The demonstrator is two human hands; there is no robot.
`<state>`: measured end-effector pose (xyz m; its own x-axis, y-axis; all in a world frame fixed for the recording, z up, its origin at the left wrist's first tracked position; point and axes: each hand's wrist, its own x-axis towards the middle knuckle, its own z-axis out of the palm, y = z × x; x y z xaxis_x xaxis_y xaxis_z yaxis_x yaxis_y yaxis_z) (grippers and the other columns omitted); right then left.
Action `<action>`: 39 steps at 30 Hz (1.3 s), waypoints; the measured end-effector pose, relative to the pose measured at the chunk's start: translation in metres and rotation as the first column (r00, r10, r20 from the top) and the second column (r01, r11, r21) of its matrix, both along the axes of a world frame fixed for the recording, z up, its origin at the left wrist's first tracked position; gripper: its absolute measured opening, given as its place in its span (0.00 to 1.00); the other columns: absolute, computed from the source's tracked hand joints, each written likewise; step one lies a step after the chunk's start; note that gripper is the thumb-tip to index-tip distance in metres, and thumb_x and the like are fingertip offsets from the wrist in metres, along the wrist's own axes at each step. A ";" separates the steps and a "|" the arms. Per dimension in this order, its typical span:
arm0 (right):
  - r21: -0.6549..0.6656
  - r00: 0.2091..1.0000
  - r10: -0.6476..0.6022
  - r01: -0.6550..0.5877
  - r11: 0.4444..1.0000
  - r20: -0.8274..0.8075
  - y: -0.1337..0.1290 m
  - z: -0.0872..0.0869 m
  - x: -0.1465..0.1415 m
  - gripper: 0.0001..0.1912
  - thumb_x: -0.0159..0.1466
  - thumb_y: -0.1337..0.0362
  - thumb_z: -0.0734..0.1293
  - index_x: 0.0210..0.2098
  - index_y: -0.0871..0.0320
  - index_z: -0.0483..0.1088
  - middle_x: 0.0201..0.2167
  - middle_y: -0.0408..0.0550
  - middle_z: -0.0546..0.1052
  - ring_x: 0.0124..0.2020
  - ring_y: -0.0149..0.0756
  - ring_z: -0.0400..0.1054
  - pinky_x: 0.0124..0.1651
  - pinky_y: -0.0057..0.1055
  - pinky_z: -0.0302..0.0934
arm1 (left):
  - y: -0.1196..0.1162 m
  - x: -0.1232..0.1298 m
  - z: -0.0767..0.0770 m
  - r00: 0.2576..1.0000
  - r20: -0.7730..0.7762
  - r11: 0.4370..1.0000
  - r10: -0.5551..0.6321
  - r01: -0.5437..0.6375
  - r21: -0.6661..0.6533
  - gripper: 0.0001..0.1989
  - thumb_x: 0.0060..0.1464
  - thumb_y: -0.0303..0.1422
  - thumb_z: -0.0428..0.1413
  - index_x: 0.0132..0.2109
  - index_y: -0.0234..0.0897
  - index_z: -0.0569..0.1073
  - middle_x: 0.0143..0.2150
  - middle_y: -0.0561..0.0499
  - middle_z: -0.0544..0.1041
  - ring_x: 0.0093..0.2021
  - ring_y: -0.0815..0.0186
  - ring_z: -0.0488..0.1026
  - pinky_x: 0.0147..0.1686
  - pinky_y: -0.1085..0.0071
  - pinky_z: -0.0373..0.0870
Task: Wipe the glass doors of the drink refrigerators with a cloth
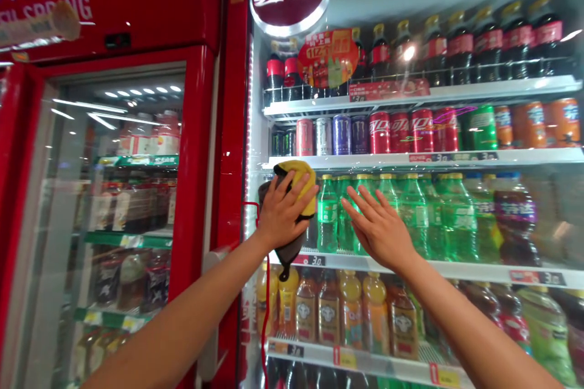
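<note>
My left hand (pixel 283 209) presses a yellow and grey cloth (pixel 302 177) flat against the glass door of a drinks fridge, near the door's left side. The cloth's grey part hangs below the palm and ends in a small black loop. To the right, my right hand (pixel 381 225) is raised before the glass with its fingers stretched out and holds nothing. Behind it stand green bottles (pixel 458 213) on a shelf.
The fridge's red frame (pixel 235 164) and a door handle (pixel 214 316) are at the left. A thin red cord (pixel 266 316) hangs below the cloth. Cans (pixel 422 130) and other bottles fill the shelves. Another red fridge (pixel 196 134) stands further left.
</note>
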<state>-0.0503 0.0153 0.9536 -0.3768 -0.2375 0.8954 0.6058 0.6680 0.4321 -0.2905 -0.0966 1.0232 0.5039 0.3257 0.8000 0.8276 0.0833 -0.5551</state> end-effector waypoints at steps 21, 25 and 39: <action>0.121 0.992 -0.104 0.095 0.988 0.066 0.046 0.015 0.126 0.38 0.70 0.69 0.63 0.74 0.46 0.45 0.70 0.43 0.63 0.75 0.44 0.48 0.74 0.58 0.48 | 0.038 0.070 0.066 0.881 0.466 0.936 -0.084 -0.091 0.339 0.32 0.59 0.39 0.52 0.70 0.42 0.63 0.75 0.45 0.57 0.75 0.43 0.48 0.71 0.39 0.44; 0.084 0.995 -0.085 0.080 0.993 0.049 0.048 0.014 0.128 0.39 0.71 0.70 0.61 0.75 0.46 0.42 0.72 0.44 0.60 0.75 0.45 0.47 0.74 0.58 0.47 | 0.064 0.133 0.079 0.908 0.409 0.948 -0.095 -0.042 0.315 0.32 0.60 0.39 0.52 0.70 0.43 0.62 0.76 0.47 0.55 0.75 0.44 0.46 0.72 0.40 0.42; 0.055 0.990 0.065 -0.073 0.996 0.126 0.060 -0.003 0.143 0.36 0.69 0.74 0.60 0.74 0.50 0.49 0.71 0.49 0.61 0.76 0.41 0.44 0.74 0.57 0.50 | 0.051 0.122 0.048 0.921 0.383 0.970 -0.066 -0.032 0.241 0.33 0.58 0.39 0.55 0.70 0.43 0.63 0.75 0.47 0.57 0.75 0.43 0.47 0.72 0.39 0.43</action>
<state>0.0927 0.0752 0.9502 -0.4652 -0.3179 0.8262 0.4982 0.6774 0.5412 -0.1686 -0.0457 1.0713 0.1437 0.0953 0.9850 0.9750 0.1567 -0.1574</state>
